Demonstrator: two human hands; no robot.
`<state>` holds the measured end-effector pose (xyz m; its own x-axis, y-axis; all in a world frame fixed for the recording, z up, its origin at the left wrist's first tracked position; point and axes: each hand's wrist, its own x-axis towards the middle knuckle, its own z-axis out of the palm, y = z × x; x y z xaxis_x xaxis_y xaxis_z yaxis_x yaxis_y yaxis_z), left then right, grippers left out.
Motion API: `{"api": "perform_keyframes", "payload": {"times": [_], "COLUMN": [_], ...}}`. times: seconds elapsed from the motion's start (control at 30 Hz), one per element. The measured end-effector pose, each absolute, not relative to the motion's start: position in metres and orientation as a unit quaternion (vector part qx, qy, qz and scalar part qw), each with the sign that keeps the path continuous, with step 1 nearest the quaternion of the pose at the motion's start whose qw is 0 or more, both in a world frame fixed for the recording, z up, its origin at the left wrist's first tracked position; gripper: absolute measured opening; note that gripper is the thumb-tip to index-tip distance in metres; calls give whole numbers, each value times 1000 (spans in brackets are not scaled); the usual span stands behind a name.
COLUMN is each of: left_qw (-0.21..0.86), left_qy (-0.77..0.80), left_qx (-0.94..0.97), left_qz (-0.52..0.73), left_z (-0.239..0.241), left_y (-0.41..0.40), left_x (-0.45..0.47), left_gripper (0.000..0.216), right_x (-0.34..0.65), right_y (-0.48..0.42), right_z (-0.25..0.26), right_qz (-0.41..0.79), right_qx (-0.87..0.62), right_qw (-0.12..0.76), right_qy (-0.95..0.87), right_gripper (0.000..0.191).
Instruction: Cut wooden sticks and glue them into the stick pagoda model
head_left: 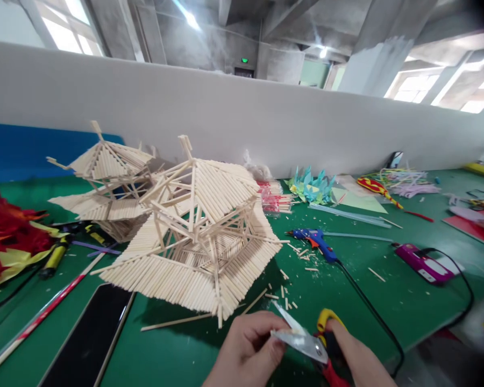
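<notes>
My right hand [357, 346] grips a pair of scissors [304, 344] with yellow and red handles, its blades parted and pointing left. Close against the blades, my left hand [252, 346] is closed in a pinch. A small pale bit shows at its fingertips between the blades, too hidden to name surely. Just beyond the hands stands a pavilion model [226, 188] built of thin wooden sticks, its upper roof partly covered and partly bare frame. One loose wooden stick [177, 322] lies under its front edge. Short stick offcuts [284, 293] are scattered beside it.
A second stick model [108, 161] stands behind left. A blue glue gun [314, 242] lies to the right, its cord running toward me. Farther right is a purple power box [425, 263]. A phone [91, 333] lies front left, near red paper [8, 242]. A white partition [210, 113] closes the back.
</notes>
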<state>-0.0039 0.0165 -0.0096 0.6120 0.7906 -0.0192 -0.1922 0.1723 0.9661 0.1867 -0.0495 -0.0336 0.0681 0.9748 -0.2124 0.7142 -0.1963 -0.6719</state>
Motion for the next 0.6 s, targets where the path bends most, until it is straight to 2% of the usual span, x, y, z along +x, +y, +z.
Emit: {"api": "perform_keyframes", "payload": {"times": [0.1,0.2,0.27,0.4,0.5,0.6], "left_qw": [592,545,579,714,787,828], "left_qy": [271,253,260,301,331,302], "left_qx": [610,648,636,537,421,366], "left_qz": [451,468,439,334,307,298], "left_z": [-15,-13,-9,0,-1,-10], "left_y": [12,13,15,17,15,14], "left_x": [-2,-3,-4,-5,-6,-5], "left_gripper": [14,17,16,24,18,25], "right_x": [185,181,178,177,179,180], "right_y": [-50,-50,-51,-52,-52,-50], "right_z": [-26,-12,-4,2,2,1], "right_qz": [322,354,380,401,387,384], "right_qx": [-672,-653,-646,-659,-678,-683], "right_qw": [220,227,234,220,202,200], "right_qy": [-629,-629,-619,-597,-591,-589], "right_gripper": [50,54,55,57,59,59]}}
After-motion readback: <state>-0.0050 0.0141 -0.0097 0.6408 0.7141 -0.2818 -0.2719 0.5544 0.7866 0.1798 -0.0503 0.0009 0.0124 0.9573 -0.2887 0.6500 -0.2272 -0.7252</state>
